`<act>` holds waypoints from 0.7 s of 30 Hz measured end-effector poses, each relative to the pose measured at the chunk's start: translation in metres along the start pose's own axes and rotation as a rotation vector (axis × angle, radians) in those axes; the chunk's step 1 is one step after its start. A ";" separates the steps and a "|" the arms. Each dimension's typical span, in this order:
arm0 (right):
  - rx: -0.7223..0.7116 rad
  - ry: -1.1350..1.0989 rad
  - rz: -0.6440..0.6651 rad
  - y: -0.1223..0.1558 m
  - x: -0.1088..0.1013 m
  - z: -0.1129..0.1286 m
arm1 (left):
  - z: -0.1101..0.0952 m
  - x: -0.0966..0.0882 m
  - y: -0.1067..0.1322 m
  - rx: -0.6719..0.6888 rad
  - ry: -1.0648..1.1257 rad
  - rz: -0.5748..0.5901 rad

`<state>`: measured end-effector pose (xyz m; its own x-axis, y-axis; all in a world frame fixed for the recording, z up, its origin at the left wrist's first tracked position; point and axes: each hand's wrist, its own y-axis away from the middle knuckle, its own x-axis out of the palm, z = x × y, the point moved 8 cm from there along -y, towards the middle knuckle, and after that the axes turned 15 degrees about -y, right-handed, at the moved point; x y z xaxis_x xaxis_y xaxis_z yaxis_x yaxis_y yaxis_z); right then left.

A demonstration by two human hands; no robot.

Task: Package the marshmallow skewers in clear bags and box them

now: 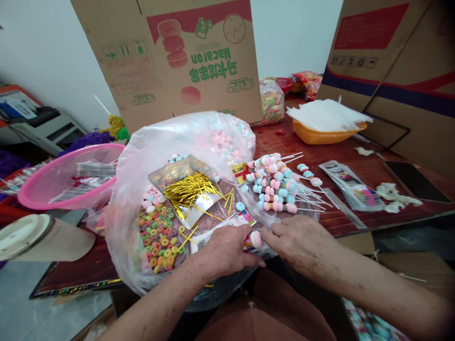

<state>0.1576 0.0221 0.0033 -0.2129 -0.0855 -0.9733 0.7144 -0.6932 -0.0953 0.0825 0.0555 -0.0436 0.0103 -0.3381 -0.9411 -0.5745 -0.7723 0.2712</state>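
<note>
My left hand [227, 251] is closed around a small printed bag, mostly hidden by the fingers. A marshmallow skewer's pink end [255, 239] sticks out of it toward my right hand [295, 239], whose fingers pinch that end; the stick is hidden. Another printed bag [238, 219] lies flat just beyond my left hand. A pile of marshmallow skewers [275, 184], pink, blue and white, lies beyond my right hand. Gold twist ties [192, 192] rest on a foil pouch, and colourful ring-shaped candies [158, 232] lie left of them in a large clear plastic bag [124, 189].
On the left are a pink basket [31, 189] of packets and a lidded paper cup [67, 239]. An orange basket [320, 137] with white sticks, a stack of printed bags [351, 187] and a dark phone-like slab [415, 180] are at right. A cardboard box [142, 71] stands behind.
</note>
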 end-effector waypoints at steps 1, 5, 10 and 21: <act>-0.019 -0.027 0.014 -0.003 0.002 0.000 | -0.002 0.000 -0.001 0.017 0.049 0.016; -0.066 -0.158 -0.094 -0.001 -0.013 -0.011 | 0.005 0.000 -0.003 0.015 0.203 0.044; -0.023 -0.275 -0.125 0.001 -0.014 -0.020 | 0.000 -0.004 -0.009 0.046 0.277 -0.019; 0.012 -0.574 -0.270 -0.005 -0.013 -0.047 | 0.063 -0.051 0.031 0.014 0.278 -0.002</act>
<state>0.1881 0.0600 0.0062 -0.7102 -0.2743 -0.6483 0.5787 -0.7519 -0.3159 0.0129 0.0828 -0.0003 0.2343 -0.4729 -0.8494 -0.5855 -0.7661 0.2650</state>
